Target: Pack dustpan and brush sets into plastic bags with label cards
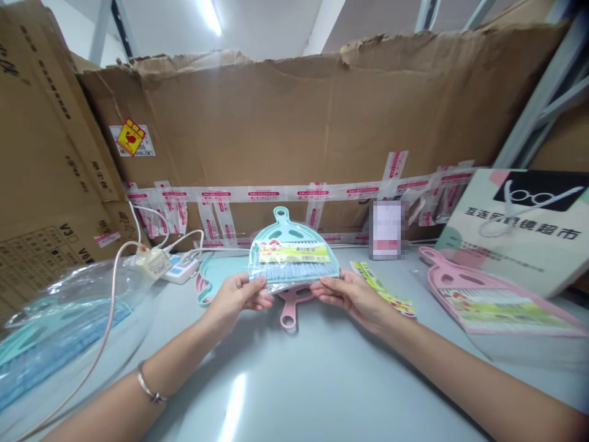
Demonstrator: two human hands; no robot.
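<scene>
Between my two hands is a teal dustpan and brush set in a clear plastic bag, held up above the table with its handle pointing away. A yellow-green printed label runs across its front, over pale blue bristles. My left hand pinches the lower left corner. At the lower right corner my right hand grips with thumb on top. Partly hidden behind and below are another teal dustpan and a pink dustpan. Loose printed labels lie just beyond my right hand.
A bagged pink dustpan set lies at right, before a printed board. Bagged teal sets lie at left, crossed by a white cable. A power strip sits near the taped cardboard at the back.
</scene>
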